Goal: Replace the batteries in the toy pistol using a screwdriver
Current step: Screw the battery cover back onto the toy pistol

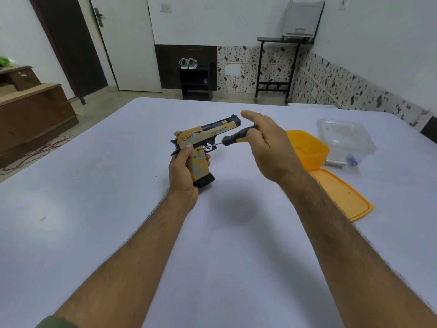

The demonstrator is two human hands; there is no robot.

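My left hand (183, 172) grips the yellow, grey and black toy pistol (205, 136) by its handle, held above the table with the barrel pointing right and away. My right hand (267, 143) holds a screwdriver (236, 138) with a black and yellow handle by its rear end, fingers partly spread. The thin metal shaft points left and its tip sits at a small hole in the upper grip, just beside my left thumb. A battery (335, 162) lies on the table near the clear box.
The table (118, 209) has a pale cover. At the right are an orange container (307, 147), its orange lid (343, 192) flat on the table, and a clear plastic box (345, 138) with a small blue item beside it. Furniture stands beyond the far edge.
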